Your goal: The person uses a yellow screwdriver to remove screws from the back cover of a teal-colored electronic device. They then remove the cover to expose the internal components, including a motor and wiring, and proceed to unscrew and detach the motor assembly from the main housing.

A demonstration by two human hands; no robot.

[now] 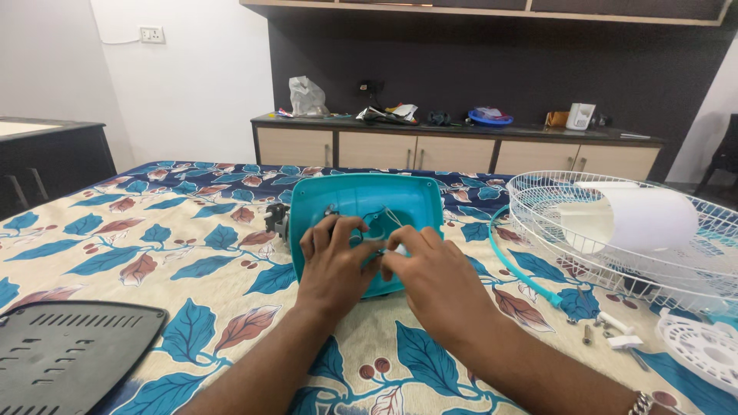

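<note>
In the head view, both hands are working inside a turquoise plastic fan housing (pixel 367 207), a rounded square shell lying open side up near the middle of the desk (pixel 154 253). The left hand (pixel 335 261) is resting on the shell's near left part, its fingers (pixel 338 230) curled down into the cavity. The right hand (pixel 430 273) is coming in from the right, its fingers (pixel 396 250) pinched together on a small white part (pixel 400 249) at the shell's near edge, just touching the left hand. What the left fingers are gripping, if anything, cannot be told.

The desk is wearing a cream cloth printed with large blue and rust leaves. A dark motor piece (pixel 277 217) is sitting just beside the shell's left edge. At the near left corner a black vented plastic panel (pixel 73 350) is lying flat. To the right, a white wire fan guard (pixel 615 238) is lying on the cloth with a white translucent fan blade (pixel 638 219) in it, and a turquoise plastic ring strip (pixel 523 273) is curving along its left rim. Loose screws and small white pieces (pixel 607 329) are lying near it, with a white slotted plastic disc (pixel 703 350) at the far right edge.

Beyond the desk, a long low sideboard with beige doors and a dark top (pixel 453 150) is standing against a dark wall, cluttered with bags and small items. The left wall is white.
</note>
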